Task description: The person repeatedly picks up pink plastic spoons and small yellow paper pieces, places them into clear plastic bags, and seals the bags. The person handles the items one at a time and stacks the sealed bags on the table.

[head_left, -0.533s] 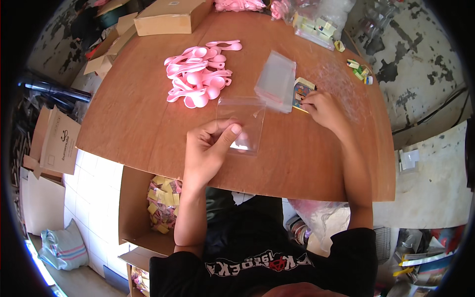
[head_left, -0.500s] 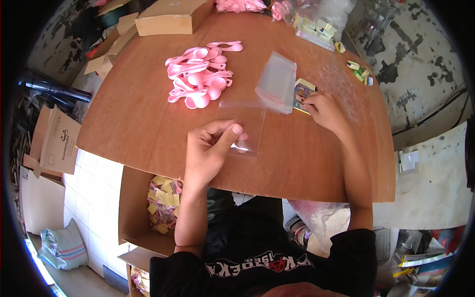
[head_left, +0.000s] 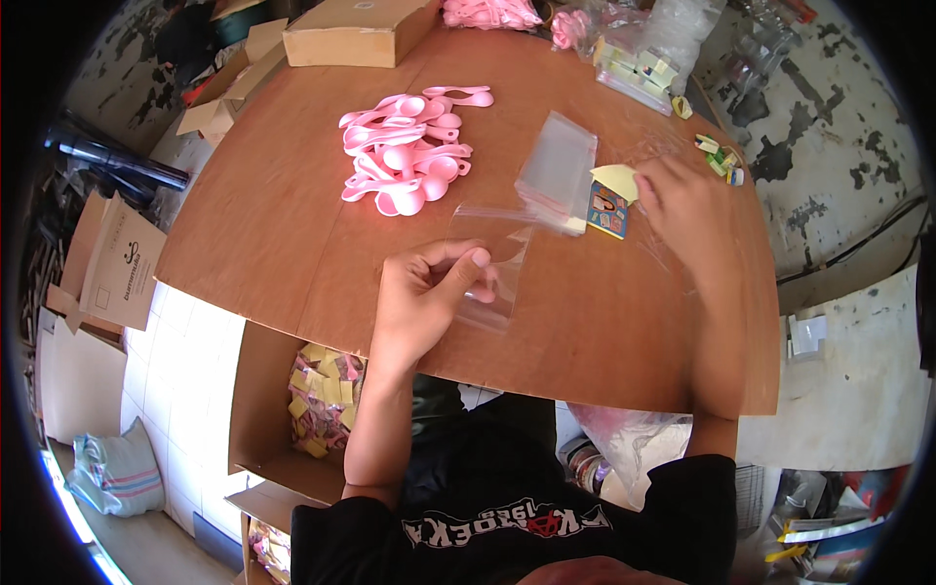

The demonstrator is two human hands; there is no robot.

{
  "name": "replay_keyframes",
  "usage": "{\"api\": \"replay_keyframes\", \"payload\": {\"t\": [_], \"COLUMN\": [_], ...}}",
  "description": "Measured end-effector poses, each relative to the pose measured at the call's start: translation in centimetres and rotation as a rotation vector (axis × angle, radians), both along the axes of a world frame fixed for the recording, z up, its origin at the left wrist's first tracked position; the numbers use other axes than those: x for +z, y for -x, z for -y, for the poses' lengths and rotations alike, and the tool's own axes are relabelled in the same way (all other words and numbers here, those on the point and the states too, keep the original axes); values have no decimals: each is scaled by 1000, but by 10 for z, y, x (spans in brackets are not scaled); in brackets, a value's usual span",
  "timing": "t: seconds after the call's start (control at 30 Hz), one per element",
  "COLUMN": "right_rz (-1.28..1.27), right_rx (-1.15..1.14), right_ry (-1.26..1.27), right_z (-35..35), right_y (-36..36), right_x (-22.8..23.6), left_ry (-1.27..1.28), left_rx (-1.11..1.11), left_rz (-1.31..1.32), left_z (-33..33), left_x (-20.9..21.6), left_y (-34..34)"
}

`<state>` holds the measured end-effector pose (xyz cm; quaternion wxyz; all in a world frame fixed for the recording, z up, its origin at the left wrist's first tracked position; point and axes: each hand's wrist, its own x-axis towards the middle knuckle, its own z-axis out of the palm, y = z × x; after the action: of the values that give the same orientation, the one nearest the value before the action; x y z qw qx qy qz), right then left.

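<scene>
A clear plastic bag [head_left: 502,297] is pinched between the thumb and fingers of my left hand [head_left: 421,297] above the table's front half. My right hand [head_left: 682,210] grips the edge of a pale yellow card [head_left: 614,180], which is tilted up over a small stack of colourful printed cards [head_left: 606,214]. Beside those cards, on their left, lies a stack of clear plastic bags [head_left: 558,166]. Pink plastic spoons [head_left: 405,161] are heaped farther left on the brown wooden table [head_left: 283,224]. The right fingers are slightly blurred.
A closed cardboard box [head_left: 363,34] stands at the table's far left edge. More pink items in plastic [head_left: 492,12] lie at the back. Small yellow and green pieces [head_left: 720,158] sit at the right edge. Below the table's left front, an open carton [head_left: 263,400] holds packed yellow-and-pink pieces.
My right hand has lifted a pale yellow card off the printed stack, moving slightly right. My left hand still holds the bag. The whole view has shifted a little.
</scene>
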<state>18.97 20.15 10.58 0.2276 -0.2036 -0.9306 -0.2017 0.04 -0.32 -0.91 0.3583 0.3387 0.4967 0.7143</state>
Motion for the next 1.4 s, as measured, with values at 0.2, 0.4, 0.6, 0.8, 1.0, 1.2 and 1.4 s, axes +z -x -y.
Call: {"api": "replay_keyframes", "payload": {"t": [0.2, 0.4, 0.6, 0.8, 1.0, 1.2, 1.4], "right_rz": [237, -275, -589, -513, -256, -581, -452], "right_rx": [95, 99, 359, 494, 434, 544, 487], "right_ry": [285, 641, 1042, 1159, 1130, 973, 1117], "right_z": [-31, -8, 36, 12, 16, 24, 25], "right_y": [-14, -17, -3, 12, 8, 8, 7], "right_x": [-58, -19, 9, -18, -14, -15, -12], "left_ry": [30, 89, 108, 62, 71, 49, 93], "left_rx": [-9, 0, -60, -129, -121, -166, -180], "left_rz": [-13, -4, -43, -49, -222, -200, -177], "left_z": [-4, -4, -7, -4, -4, -4, 0], "left_x": [-5, 1, 0, 4, -2, -3, -1], "left_y": [0, -1, -8, -14, -11, -12, -12]}}
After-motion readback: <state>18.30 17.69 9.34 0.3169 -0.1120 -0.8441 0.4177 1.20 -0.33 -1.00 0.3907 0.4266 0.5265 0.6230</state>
